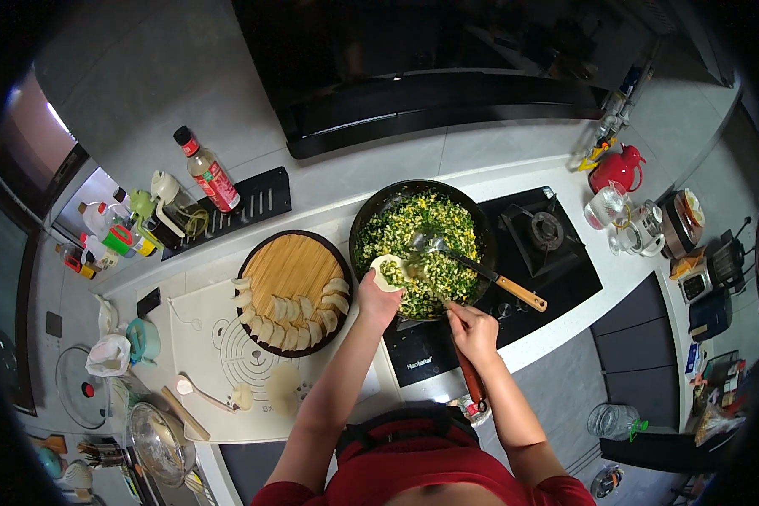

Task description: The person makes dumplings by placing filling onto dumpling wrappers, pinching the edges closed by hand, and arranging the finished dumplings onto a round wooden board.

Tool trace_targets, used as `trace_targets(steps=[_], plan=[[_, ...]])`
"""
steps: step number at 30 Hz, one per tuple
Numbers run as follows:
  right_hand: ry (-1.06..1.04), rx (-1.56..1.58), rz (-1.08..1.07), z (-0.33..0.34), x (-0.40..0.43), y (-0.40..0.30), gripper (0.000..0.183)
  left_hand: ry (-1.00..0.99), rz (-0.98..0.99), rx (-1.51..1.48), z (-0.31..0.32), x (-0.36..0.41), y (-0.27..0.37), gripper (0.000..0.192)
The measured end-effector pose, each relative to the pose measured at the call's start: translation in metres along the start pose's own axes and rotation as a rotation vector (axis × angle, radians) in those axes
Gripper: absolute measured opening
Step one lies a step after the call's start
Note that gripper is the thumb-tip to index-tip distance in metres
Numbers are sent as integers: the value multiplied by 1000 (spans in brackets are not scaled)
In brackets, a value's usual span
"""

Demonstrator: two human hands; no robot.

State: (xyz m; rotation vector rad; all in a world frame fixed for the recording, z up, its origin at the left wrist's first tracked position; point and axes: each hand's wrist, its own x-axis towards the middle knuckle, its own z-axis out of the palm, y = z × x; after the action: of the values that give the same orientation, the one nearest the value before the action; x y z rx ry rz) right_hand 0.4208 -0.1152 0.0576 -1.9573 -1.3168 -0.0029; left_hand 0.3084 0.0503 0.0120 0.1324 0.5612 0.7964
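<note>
My left hand (381,296) holds a round dough wrapper (387,271) with some chopped green and yellow filling on it, over the near left rim of a large dark pan (486,237). The pan holds much of the same filling (430,215). My right hand (474,330) grips a thin utensil at the pan's near edge; its far end is blurred in the filling. A metal spatula with a wooden handle (522,292) rests in the pan. Left of the pan, folded dumplings (291,335) line the near part of a round bamboo board (291,262) with a dark rim.
A pale silicone mat (202,354) carries dough wrappers (284,386), a rolling pin (185,413) and a spoon of flour (186,386). A metal bowl (161,443) stands lower left. Bottles line the back left, one red-labelled (212,177). A gas burner (544,229) lies right of the pan.
</note>
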Motion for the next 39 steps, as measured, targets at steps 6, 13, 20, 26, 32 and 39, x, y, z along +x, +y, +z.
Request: trace_targets(steps=[6,13,20,26,32,39], plan=[[-96,75,-106,-4,-4,3,14,-11,-46,-39,-3,-1,6,39],[-45,66,37,-7,-1,11,14,-51,-57,-70,-8,-3,1,40],[11,-38,79,1,-4,23,15,-56,-42,-69,-8,-3,2,40],[-209,-350,98,18,-2,30,15,-98,-73,-39,-6,-12,7,40],[-147,-92,-115,13,12,-3,30,-318,-149,307,-18,-32,21,40],[-147,281,-540,9,17,-17,25,-430,-461,364,-4,-66,32,41]])
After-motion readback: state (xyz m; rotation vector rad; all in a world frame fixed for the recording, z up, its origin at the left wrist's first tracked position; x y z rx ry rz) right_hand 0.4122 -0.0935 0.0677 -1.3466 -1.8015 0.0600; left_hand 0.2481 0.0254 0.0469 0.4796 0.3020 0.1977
